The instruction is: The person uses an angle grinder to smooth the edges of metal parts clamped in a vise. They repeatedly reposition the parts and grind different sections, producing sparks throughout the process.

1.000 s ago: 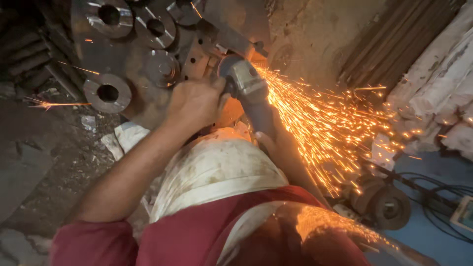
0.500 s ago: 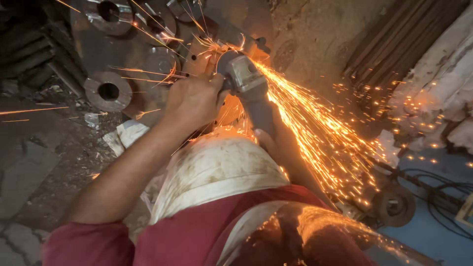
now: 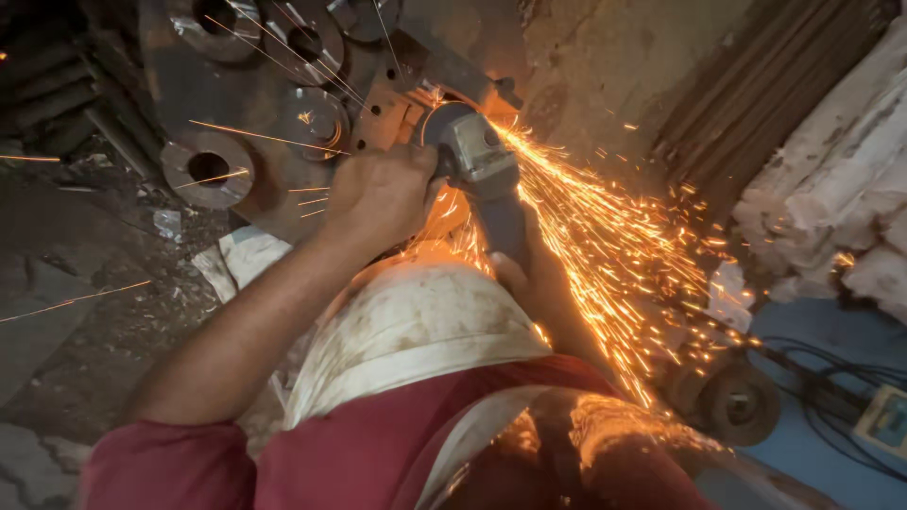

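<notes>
A grey angle grinder [image 3: 477,161] presses its disc against a rusty metal plate [image 3: 236,94] that carries several round steel flanges. My left hand [image 3: 383,194] is closed around the grinder's side handle. My right hand [image 3: 529,274] holds the grinder's dark body from below; it is partly hidden behind my knee and the sparks. Orange sparks [image 3: 614,236] stream from the disc down to the right, and thin streaks fly off to the left.
A loose steel flange [image 3: 206,168] lies at the plate's left edge. Steel rods [image 3: 57,85] are stacked at far left. A second grinder [image 3: 737,401] with black cables rests on the blue floor at right. White rubble [image 3: 831,189] is piled at right.
The grinder and both hands stay in nearly the same place. The spark stream keeps pouring to the right, and long streaks now fly left across the plate.
</notes>
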